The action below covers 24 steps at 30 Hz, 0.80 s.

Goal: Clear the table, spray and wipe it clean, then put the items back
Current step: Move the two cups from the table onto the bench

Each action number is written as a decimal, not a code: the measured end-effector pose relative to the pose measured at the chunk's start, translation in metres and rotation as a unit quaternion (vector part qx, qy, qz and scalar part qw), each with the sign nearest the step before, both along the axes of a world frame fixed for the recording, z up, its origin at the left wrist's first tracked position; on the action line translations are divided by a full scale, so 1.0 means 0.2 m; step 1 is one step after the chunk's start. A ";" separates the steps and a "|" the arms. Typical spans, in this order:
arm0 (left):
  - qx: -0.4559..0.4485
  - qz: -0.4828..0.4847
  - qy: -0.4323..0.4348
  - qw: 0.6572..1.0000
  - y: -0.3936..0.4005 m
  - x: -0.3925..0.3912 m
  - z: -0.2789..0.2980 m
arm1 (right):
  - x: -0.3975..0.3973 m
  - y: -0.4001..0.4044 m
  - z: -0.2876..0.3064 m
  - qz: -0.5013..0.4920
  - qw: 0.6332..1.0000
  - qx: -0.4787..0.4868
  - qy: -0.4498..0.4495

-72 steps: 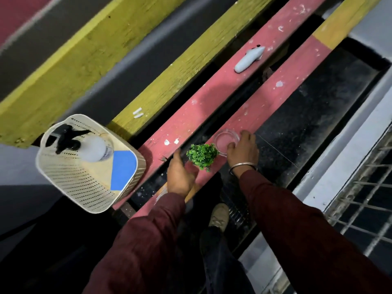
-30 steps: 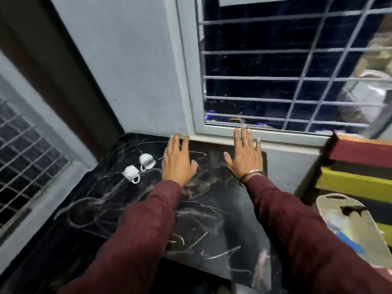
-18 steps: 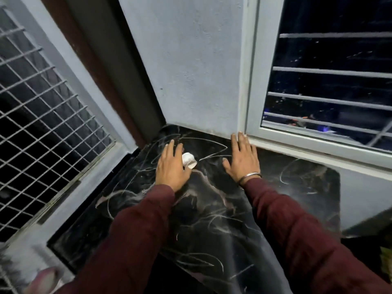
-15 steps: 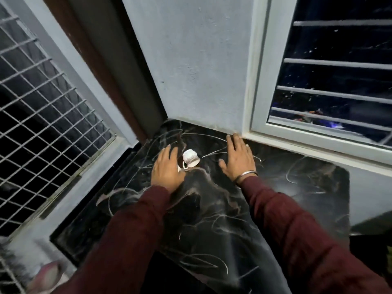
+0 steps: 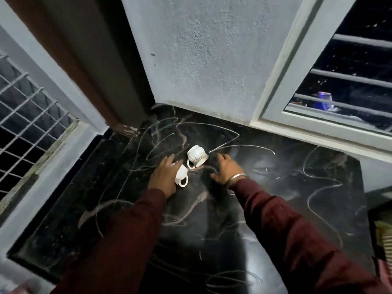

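Observation:
Two small white cups lie on the black marble table [image 5: 286, 187], near the wall corner. My left hand [image 5: 163, 177] covers the near cup [image 5: 182, 176] from the left and closes round it, with its handle pointing toward me; the thumb is hidden. The far cup [image 5: 197, 157] is tipped on its side, handle toward me. My right hand [image 5: 226, 168] hovers just to the right of it with loosely spread fingers, holding nothing and a short gap away from the cup.
A grey wall [image 5: 212, 60] and a barred window [image 5: 350, 81] back the table. A grilled window [image 5: 27, 124] runs along the left side. The edge of a pale basket [image 5: 385, 236] shows at the far right.
The view turned from the coloured benches to the black table. Both hands slid left over it to the cups; my left hand closed on the near cup and my right hand lifted beside the far one.

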State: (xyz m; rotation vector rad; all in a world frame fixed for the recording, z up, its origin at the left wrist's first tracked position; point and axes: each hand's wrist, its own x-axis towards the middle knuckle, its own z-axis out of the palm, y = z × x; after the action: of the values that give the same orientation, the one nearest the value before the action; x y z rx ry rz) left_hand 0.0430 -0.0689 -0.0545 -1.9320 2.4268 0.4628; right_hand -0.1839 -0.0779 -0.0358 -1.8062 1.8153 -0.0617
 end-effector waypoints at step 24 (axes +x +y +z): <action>0.276 0.389 0.457 0.750 -0.27 0.06 -0.12 | 0.23 -0.22 -0.13 -0.425 0.870 0.041 -0.248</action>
State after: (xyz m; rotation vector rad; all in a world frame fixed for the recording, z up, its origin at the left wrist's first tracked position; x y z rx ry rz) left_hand 0.0558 -0.1234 -0.0776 -2.5949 1.1241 2.2671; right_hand -0.1388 -0.1212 -0.0626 -0.7017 2.0104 -0.6993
